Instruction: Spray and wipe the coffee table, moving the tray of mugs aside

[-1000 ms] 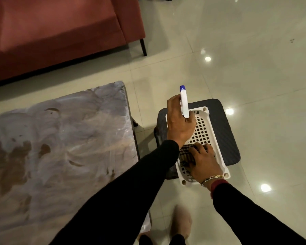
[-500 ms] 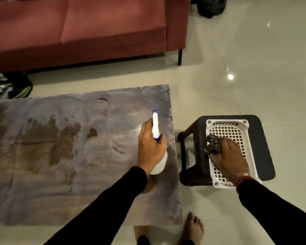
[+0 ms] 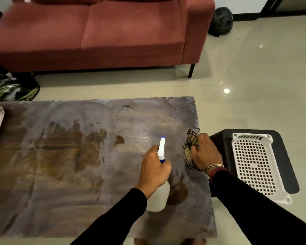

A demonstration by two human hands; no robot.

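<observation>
While the spray bottle (image 3: 162, 152) is gripped in the left hand (image 3: 155, 169) above the coffee table (image 3: 78, 165), fingers wrapped round its neck, a checked cloth (image 3: 189, 149) is bunched in the right hand (image 3: 205, 152) at the table's right edge. Spraying is judged under way; wiping is called for next.

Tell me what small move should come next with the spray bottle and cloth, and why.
Probably squeeze the trigger. The left hand holds the spray bottle over the coffee table, nozzle aimed at the tabletop ahead, and the right hand has the checked cloth bunched at the table's right edge, ready to wipe.
</observation>
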